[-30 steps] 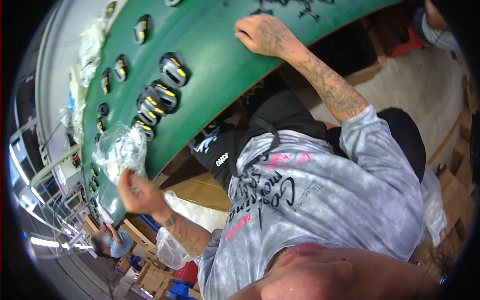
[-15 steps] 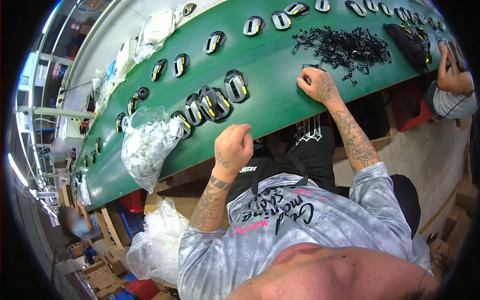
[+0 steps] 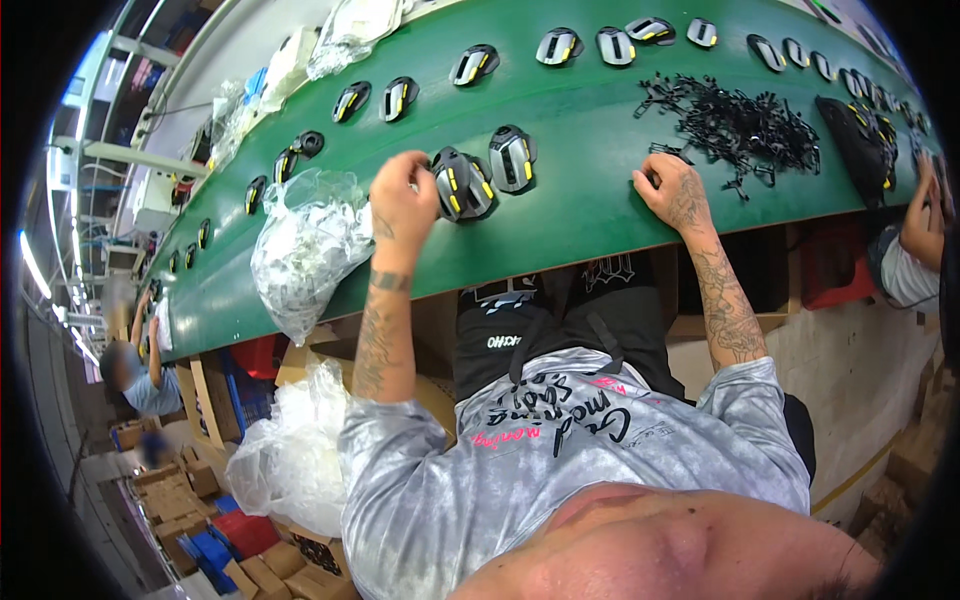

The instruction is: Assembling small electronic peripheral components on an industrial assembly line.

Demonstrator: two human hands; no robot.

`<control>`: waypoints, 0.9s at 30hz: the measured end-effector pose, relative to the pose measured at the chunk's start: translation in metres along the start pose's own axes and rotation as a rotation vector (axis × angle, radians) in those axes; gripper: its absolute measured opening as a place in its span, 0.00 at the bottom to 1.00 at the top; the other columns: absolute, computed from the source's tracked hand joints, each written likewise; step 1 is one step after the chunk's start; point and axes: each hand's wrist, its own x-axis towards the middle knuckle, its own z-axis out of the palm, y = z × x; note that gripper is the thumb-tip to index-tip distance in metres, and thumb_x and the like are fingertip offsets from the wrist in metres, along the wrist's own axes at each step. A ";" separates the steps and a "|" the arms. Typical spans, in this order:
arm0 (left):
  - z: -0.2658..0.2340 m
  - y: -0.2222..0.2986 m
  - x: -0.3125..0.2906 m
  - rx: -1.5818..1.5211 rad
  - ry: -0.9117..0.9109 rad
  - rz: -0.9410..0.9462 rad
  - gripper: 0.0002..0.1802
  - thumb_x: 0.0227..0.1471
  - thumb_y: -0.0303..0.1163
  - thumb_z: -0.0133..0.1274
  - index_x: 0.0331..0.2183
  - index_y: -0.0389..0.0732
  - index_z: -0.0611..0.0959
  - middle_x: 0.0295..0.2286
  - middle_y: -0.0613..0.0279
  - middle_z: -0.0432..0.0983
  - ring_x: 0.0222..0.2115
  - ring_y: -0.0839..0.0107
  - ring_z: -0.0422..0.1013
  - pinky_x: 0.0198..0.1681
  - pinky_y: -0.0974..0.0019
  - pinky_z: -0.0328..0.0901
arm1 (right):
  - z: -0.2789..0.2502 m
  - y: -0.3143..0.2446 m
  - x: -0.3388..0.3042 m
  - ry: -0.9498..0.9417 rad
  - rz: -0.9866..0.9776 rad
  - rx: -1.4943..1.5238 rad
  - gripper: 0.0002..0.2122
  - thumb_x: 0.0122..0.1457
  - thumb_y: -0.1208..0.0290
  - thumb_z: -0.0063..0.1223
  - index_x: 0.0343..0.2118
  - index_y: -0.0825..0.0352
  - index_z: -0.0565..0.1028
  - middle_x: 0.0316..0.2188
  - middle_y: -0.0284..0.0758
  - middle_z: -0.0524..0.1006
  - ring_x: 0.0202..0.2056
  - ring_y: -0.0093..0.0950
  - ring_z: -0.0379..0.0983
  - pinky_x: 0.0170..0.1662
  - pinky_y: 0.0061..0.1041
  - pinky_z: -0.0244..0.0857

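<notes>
Shells [image 3: 465, 190], bunched and overlapping just right of the bag [image 3: 310, 255], presumably to sit within easy reach! Over to the left hand [image 3: 405, 205], between bag and bunch: fingers curled in, close to the nearest one, but cannot tell whether gripping it. Across to the right hand [image 3: 678, 192], well right of the bag: fingers also curled, seemingly propped on the table [image 3: 580, 225]; cannot tell if holding anything. Farther right of the bag, black clips [image 3: 750, 125] heaped loose, perhaps to lie apart from the shells.

Left grip [image 3: 405, 200] just beside grey-black parts [image 3: 463, 187]
</notes>
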 end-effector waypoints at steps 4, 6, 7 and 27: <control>-0.010 -0.063 0.034 0.227 -0.080 -0.212 0.14 0.53 0.32 0.53 0.36 0.34 0.87 0.34 0.46 0.84 0.36 0.50 0.80 0.45 0.54 0.72 | 0.006 -0.003 0.000 0.021 -0.048 -0.023 0.10 0.56 0.66 0.61 0.25 0.66 0.75 0.23 0.36 0.76 0.31 0.38 0.74 0.37 0.38 0.68; -0.008 -0.078 0.045 0.217 -0.106 -0.249 0.15 0.52 0.33 0.53 0.36 0.34 0.87 0.34 0.45 0.84 0.37 0.50 0.80 0.46 0.54 0.72 | 0.005 -0.005 0.001 0.019 -0.046 -0.024 0.09 0.56 0.67 0.62 0.25 0.65 0.75 0.23 0.36 0.75 0.31 0.38 0.74 0.36 0.38 0.68; -0.006 -0.080 0.051 0.200 -0.136 -0.275 0.16 0.52 0.34 0.53 0.36 0.34 0.88 0.34 0.44 0.84 0.39 0.50 0.80 0.46 0.54 0.72 | 0.004 -0.004 0.000 0.024 -0.035 -0.030 0.09 0.56 0.68 0.62 0.24 0.65 0.75 0.22 0.36 0.75 0.30 0.38 0.73 0.35 0.38 0.68; 0.088 -0.200 0.157 0.534 -0.293 -0.693 0.51 0.48 0.71 0.56 0.53 0.31 0.82 0.53 0.37 0.76 0.55 0.42 0.72 0.61 0.54 0.66 | 0.008 -0.012 0.006 -0.027 -0.018 -0.008 0.10 0.54 0.75 0.63 0.23 0.66 0.71 0.19 0.37 0.68 0.24 0.37 0.67 0.30 0.36 0.61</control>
